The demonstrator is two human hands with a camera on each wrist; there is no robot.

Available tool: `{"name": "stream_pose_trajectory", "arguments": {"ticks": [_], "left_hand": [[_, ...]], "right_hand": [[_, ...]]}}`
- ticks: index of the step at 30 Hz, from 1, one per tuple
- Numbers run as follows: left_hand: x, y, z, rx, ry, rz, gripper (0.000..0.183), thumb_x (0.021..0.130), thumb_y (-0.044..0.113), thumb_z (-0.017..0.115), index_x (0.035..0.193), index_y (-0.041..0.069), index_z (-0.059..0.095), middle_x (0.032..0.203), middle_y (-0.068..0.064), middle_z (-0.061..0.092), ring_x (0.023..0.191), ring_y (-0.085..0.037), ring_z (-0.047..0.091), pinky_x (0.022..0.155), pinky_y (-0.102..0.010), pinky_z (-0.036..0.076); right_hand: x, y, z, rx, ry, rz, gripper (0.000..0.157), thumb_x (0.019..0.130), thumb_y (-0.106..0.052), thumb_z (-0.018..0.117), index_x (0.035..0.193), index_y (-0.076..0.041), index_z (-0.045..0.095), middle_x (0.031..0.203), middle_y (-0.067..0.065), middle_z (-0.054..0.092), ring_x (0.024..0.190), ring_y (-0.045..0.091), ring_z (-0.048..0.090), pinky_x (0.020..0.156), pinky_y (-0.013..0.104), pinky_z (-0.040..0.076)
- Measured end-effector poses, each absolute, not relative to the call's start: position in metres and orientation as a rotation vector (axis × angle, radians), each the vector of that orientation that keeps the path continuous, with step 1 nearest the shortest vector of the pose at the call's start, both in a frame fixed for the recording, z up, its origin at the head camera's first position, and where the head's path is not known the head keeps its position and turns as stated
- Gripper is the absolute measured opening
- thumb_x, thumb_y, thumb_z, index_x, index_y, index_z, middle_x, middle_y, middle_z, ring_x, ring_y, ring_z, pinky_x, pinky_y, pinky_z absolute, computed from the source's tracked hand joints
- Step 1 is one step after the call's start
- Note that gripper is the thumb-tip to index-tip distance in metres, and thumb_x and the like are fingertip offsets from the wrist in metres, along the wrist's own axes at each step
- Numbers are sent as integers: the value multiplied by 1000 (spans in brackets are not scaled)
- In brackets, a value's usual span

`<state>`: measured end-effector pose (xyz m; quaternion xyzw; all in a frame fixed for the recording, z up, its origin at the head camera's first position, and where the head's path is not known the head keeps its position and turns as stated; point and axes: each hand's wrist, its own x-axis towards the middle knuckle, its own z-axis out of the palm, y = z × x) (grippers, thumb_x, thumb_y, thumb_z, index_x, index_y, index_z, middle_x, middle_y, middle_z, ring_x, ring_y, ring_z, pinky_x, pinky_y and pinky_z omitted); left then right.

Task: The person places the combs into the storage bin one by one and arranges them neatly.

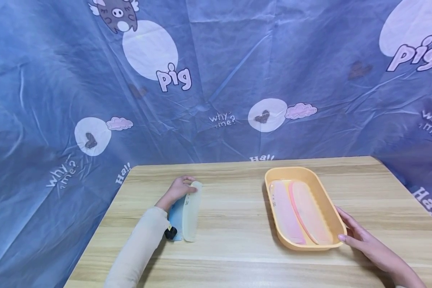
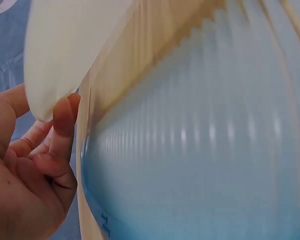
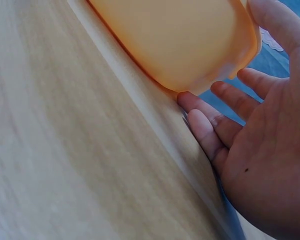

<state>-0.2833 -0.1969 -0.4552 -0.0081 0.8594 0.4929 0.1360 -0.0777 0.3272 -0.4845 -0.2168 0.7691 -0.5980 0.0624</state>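
Pale green comb (image 1: pixel 191 216), pinched in the left hand's (image 1: pixel 179 189) fingers, and a blue comb (image 1: pixel 178 216) are left of the orange tray (image 1: pixel 322 200); the right hand's (image 1: pixel 363 240) fingers grip its near-right corner.

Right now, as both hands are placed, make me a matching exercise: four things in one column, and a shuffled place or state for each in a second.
Things:
1. Translucent blue plastic comb
2. Yellow-orange rounded rectangular plastic tray
3. Pale yellow-green plastic comb
4. Translucent lilac-pink plastic comb

Places or states:
A. Pinched by the left hand
B. Lying inside the tray, toward its left side in the head view
C. Just left of the held comb in the head view
D. Touched at its near right corner by the right hand

Pairs: 1-C, 2-D, 3-A, 4-B
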Motion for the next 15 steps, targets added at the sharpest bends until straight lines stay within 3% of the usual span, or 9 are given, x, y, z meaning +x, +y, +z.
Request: {"name": "stream_pose_trajectory", "arguments": {"ticks": [15], "left_hand": [[-287, -189, -456, -54, 2397, 1606, 40, 86, 15, 70, 124, 12, 58, 91, -8, 69, 69, -15, 62, 66, -29, 50]], "right_hand": [[-79, 329, -489, -629, 2330, -1803, 72, 97, 11, 37, 155, -7, -1, 148, -36, 20, 125, -21, 33, 90, 4, 36]]}}
